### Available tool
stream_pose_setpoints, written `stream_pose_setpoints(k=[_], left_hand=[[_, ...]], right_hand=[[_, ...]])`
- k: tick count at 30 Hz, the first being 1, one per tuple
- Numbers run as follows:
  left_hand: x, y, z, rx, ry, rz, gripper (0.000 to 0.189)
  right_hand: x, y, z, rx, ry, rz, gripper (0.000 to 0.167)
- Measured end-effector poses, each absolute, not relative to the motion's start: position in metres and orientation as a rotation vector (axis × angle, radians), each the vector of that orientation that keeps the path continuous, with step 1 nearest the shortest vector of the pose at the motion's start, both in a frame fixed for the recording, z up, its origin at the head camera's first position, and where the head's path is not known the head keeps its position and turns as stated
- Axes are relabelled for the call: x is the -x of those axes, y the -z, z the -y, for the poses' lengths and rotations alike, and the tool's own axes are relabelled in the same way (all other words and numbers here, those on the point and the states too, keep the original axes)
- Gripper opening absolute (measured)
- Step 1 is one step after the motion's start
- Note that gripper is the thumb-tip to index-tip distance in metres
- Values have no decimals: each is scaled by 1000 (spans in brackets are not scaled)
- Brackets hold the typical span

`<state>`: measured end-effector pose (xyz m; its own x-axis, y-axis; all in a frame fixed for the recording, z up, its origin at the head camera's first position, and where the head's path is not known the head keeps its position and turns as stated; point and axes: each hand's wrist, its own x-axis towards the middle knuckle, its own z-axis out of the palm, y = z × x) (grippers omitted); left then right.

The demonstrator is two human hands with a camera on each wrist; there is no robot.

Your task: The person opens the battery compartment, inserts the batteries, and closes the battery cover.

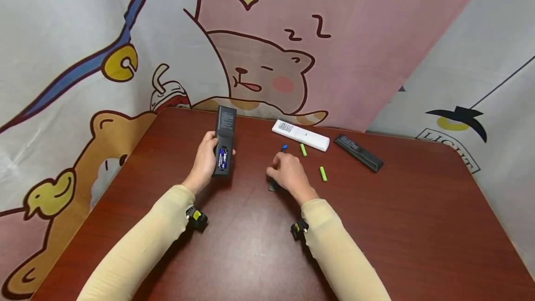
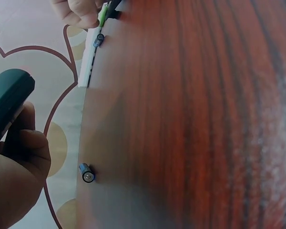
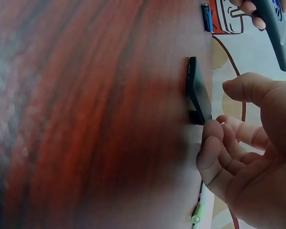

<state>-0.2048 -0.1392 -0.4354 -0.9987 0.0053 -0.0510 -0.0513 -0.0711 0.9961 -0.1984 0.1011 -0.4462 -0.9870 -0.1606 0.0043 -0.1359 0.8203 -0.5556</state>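
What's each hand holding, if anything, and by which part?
The left hand grips a long black remote by its sides, beside the open battery compartment. The right hand, near a flat black cover, apparently holds nothing.

Carries on reddish-brown tabletop (image 1: 418, 226): white remote (image 1: 307, 137) far, black remote (image 1: 358, 153) right, two green batteries (image 1: 323, 174) nearer, blue batteries (image 2: 87, 172) and black cover (image 3: 198, 90) leftward.

Red-brn tbl (image 1: 418, 226) has pink/wht cartoon-print cloth (image 1: 359, 50) bhnd it.
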Motion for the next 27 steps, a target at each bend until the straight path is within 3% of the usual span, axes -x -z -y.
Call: stream_pose_setpoints(k=[27], left_hand=[[205,436,139,53,-2260,-2137,32]], right_hand=[[199,447,-88,127,631,-2959,38]])
